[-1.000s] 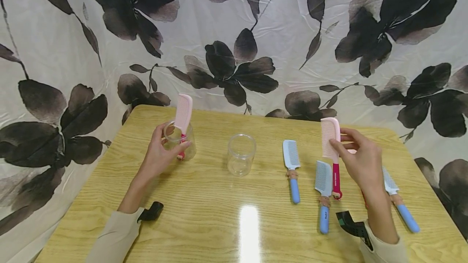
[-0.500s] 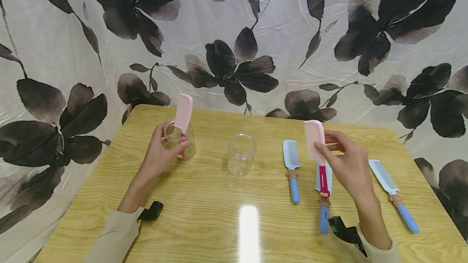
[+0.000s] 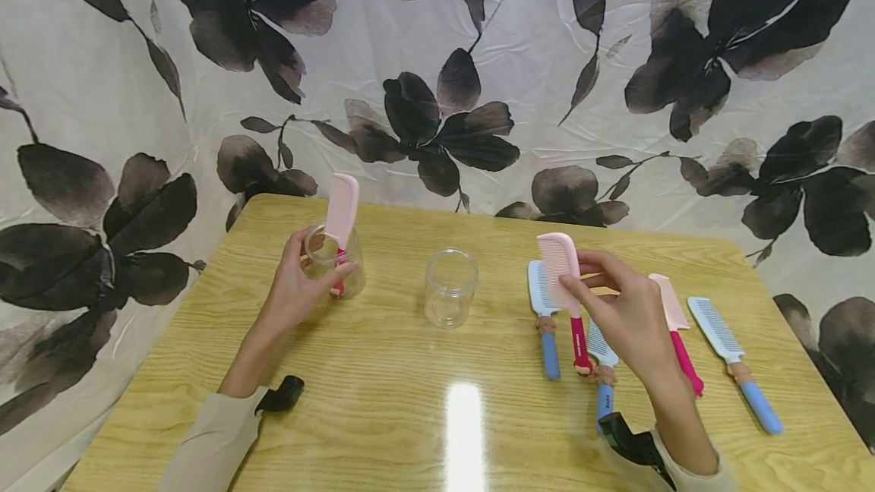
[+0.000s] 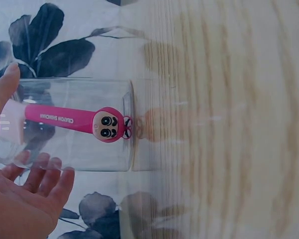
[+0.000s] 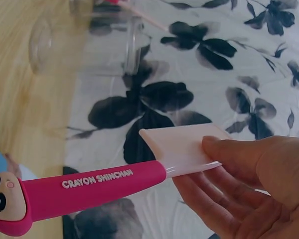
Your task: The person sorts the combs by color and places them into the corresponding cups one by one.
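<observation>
My left hand [image 3: 304, 287] is round a clear plastic jar [image 3: 355, 272], thumb on the near side and fingers on the far side. Inside that jar a pink comb [image 3: 342, 211] stands handle-down, its character-head end at the bottom in the left wrist view. My right hand [image 3: 618, 306] pinches a second pink comb [image 3: 560, 268] by its toothed part, above the blue combs. This comb's magenta handle [image 5: 99, 191] hangs downward in the head view and reads "CRAYON SHINCHAN" in the right wrist view. Between the hands stands another clear jar [image 3: 451, 291] with nothing visible inside.
On the wooden table [image 3: 383, 393] lie a blue comb [image 3: 550, 355] partly behind the held comb, another blue comb [image 3: 604, 397] partly under my right arm, a pink comb [image 3: 683, 355] and a blue comb [image 3: 752, 393] at the right. A floral cloth [image 3: 533, 59] hangs behind.
My right hand has moved left with its pink comb, from over the right-hand combs to over the left blue combs, uncovering the pink comb on the table. The left hand stays on its jar.
</observation>
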The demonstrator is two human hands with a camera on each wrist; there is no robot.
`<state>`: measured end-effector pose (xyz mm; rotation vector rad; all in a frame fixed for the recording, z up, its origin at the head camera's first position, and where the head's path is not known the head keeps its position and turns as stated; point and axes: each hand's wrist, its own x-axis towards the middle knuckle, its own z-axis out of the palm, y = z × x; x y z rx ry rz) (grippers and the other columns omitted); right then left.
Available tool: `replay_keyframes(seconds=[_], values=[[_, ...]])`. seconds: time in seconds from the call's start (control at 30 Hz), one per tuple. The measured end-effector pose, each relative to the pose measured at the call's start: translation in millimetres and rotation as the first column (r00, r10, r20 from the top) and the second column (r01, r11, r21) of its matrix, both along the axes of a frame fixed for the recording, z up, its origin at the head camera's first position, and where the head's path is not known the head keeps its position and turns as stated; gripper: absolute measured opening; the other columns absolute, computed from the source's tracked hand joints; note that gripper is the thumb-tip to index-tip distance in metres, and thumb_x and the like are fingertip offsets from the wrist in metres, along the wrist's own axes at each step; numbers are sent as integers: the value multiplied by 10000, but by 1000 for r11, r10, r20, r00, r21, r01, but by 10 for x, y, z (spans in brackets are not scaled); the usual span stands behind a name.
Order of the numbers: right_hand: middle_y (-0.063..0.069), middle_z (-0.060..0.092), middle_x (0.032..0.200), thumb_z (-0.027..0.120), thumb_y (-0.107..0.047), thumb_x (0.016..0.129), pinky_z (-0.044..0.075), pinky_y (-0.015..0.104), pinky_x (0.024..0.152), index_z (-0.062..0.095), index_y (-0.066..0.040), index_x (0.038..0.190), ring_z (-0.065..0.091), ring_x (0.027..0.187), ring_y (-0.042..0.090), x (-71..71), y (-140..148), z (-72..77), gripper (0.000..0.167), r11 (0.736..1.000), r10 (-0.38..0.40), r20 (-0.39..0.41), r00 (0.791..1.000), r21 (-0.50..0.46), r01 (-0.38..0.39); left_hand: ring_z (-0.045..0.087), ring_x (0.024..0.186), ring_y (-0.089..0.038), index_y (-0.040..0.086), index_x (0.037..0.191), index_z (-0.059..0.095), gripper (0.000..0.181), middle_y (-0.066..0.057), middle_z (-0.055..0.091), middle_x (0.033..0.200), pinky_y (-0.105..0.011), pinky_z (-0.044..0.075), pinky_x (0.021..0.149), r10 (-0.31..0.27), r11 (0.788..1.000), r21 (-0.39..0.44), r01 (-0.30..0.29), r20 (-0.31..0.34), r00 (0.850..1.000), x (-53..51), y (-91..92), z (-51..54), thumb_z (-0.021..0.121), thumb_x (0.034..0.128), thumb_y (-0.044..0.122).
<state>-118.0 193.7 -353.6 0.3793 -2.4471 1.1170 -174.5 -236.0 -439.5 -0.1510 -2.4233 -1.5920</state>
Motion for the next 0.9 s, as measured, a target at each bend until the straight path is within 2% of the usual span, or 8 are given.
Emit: replay_keyframes(seconds=[0.13,0.23,0.47,0.67,0.9], values=[[97,748,990,818,-66,881,544,109,700,726,-30,1151,736,847,204,-6,-67,1,287,999,40,12,999,-1,-40,413,1358,-386,5,1525,316,845,-239,437,1437,-665,328,1115,7,1000,0,-7,3,1000,-1,6,12,836,880,168],[94,750,988,825,-45,866,553,124,693,725,-22,1146,739,842,243,-9,-114,-10,298,998,70,13,997,5,-70,410,1362,-387,8,1529,312,852,-238,436,1441,-664,327,1117,11,1000,-1,-11,11,1000,-1,15,21,838,879,173],[67,756,988,830,-69,868,584,183,687,727,-45,1155,744,849,208,-8,-254,-12,306,988,156,46,987,-25,-155,414,1363,-376,24,1532,323,847,-229,450,1440,-648,327,1118,20,1000,7,-20,30,999,-17,45,54,840,879,181],[44,759,967,834,-59,860,601,225,669,725,-50,1148,750,836,173,-38,-408,10,308,971,230,57,972,-87,-225,420,1357,-377,24,1528,333,838,-229,463,1429,-640,322,1118,16,1000,18,-17,47,999,-63,40,82,841,876,164],[32,754,978,830,-84,872,616,276,674,723,-67,1150,746,849,150,-109,-598,88,298,951,274,96,957,-174,-255,415,1361,-385,18,1527,331,836,-233,457,1433,-649,315,1122,7,1000,26,-9,62,998,-79,12,147,837,875,156]])
